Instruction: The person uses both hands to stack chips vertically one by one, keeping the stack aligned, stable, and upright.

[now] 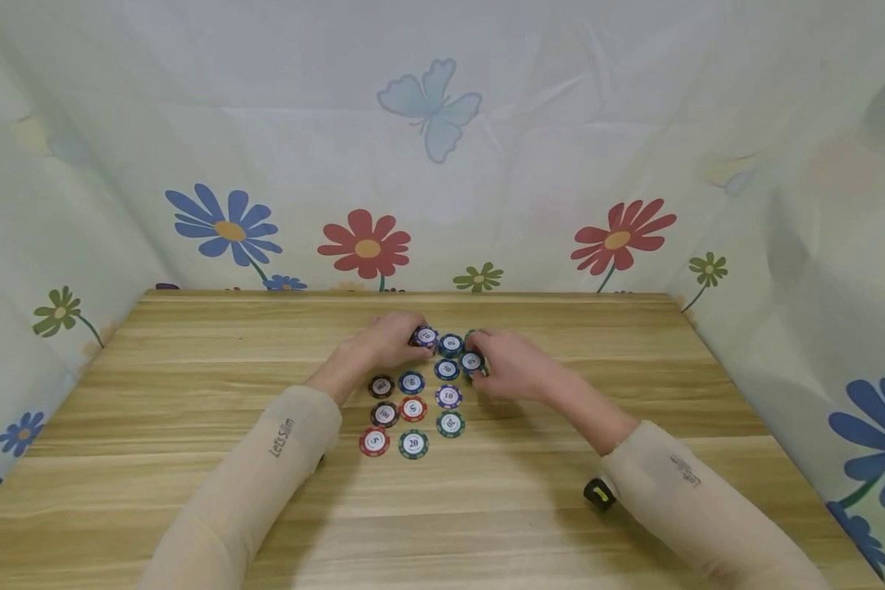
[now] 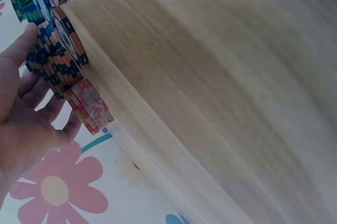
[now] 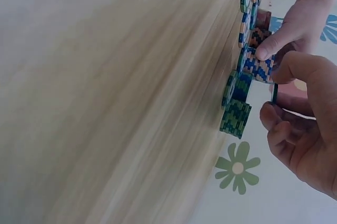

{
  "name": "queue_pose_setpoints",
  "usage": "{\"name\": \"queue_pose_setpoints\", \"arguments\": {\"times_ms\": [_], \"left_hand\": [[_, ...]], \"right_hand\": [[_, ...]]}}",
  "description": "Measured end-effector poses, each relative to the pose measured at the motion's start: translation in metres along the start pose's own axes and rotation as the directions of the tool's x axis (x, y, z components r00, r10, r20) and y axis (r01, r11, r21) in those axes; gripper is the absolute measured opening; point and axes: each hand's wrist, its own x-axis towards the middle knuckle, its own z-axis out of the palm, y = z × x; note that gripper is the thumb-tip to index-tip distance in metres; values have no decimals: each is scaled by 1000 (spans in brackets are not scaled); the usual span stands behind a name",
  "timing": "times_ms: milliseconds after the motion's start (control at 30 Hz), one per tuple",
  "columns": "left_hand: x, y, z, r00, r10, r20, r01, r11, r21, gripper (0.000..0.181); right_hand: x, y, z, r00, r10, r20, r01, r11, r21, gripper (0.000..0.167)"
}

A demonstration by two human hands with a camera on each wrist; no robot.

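Poker chips lie in rows and short stacks on the wooden table. My left hand [image 1: 394, 338] holds the side of a blue-edged chip stack [image 1: 426, 337] marked 10, its thumb on the near side. Just right of it stands a blue chip stack [image 1: 451, 344]. My right hand [image 1: 516, 365] pinches a dark-rimmed poker chip [image 1: 472, 362], which the right wrist view shows raised above the stacks. A green chip stack [image 3: 235, 118] stands beside that hand. Past the left fingers sits a red chip stack [image 2: 89, 105], with a dark-and-orange stack [image 2: 62, 68] against it.
Nearer me, chips lie flat in columns, among them a red 5 chip [image 1: 374, 442], a green 20 chip [image 1: 414, 444] and a black 100 chip [image 1: 381, 387]. By the right sleeve is a small black object [image 1: 599, 494]. A flowered cloth [image 1: 428, 246] hangs behind the table.
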Motion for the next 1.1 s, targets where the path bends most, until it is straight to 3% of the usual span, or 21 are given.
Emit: {"name": "queue_pose_setpoints", "arguments": {"times_ms": [233, 533, 1100], "left_hand": [[2, -2, 3, 1000, -2, -4, 2, 1000, -8, 39], [1, -3, 1, 1000, 19, -6, -19, 1000, -6, 34], [0, -2, 0, 1000, 13, -9, -13, 1000, -12, 35]], "right_hand": [[17, 1, 6, 998, 38, -57, -39, 999, -23, 34], [35, -4, 10, 992, 106, -62, -112, 989, -98, 37], [51, 5, 19, 992, 117, -56, -122, 987, -101, 37]]}}
